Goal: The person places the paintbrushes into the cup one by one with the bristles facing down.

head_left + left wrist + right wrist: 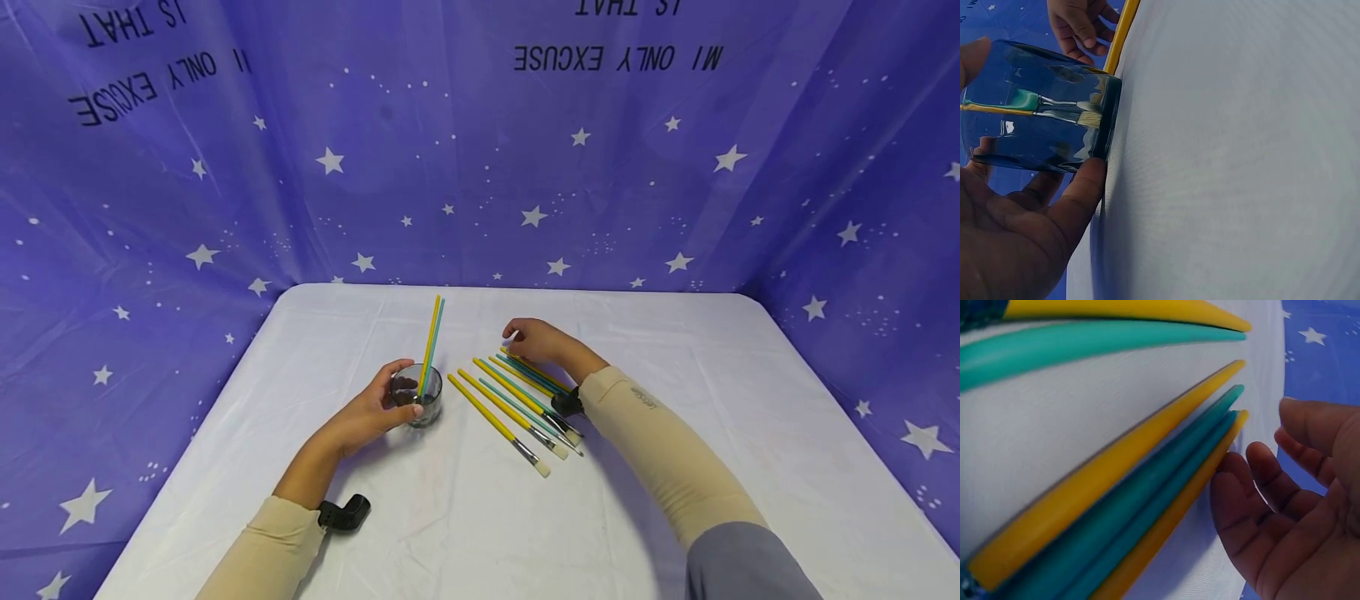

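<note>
My left hand [367, 417] grips a clear drinking glass [432, 410], fingers and thumb round its sides. One yellow and one teal paintbrush [435, 333] stand in the glass, tilted, bristles down; those bristles [1089, 119] show through its wall in the left wrist view. To the right, several yellow and teal paintbrushes [487, 410] lie fanned out, bristles toward the near right. My right hand [542, 342] is at the far handle ends of this fan, fingers loosely bent. In the right wrist view its fingertips are right beside the outermost yellow handle [1179, 512], gripping none.
A white cloth covers the table [450, 533]. Purple curtains [480, 167] with white stars and lettering hang behind and at both sides. Black wrist cameras [347, 512] are strapped at both wrists, the right one close over the brushes.
</note>
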The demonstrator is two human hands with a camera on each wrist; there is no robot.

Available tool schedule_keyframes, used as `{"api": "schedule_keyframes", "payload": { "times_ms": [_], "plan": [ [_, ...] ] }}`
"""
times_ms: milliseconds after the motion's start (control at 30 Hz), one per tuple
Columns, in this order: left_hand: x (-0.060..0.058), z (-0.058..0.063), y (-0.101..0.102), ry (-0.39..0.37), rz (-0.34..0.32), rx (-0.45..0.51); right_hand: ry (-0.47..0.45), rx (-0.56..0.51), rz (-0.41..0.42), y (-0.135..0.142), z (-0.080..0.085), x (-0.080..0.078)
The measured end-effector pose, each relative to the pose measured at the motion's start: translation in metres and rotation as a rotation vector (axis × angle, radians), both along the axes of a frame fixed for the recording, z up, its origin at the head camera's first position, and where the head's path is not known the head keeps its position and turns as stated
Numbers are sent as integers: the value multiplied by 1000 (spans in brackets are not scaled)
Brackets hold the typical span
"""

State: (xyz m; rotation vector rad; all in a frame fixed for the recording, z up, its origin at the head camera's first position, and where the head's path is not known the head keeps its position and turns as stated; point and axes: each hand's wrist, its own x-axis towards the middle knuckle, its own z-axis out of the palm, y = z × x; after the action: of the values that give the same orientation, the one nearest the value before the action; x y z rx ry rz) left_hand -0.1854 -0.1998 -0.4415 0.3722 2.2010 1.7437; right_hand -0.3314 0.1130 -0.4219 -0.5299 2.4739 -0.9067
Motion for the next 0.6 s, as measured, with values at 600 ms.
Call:
{"api": "schedule_keyframes", "payload": {
  "times_ms": [600],
  "plan": [
    [0, -2, -1, 4, -3, -1, 136, 148, 76, -7, -6, -2]
  ]
}}
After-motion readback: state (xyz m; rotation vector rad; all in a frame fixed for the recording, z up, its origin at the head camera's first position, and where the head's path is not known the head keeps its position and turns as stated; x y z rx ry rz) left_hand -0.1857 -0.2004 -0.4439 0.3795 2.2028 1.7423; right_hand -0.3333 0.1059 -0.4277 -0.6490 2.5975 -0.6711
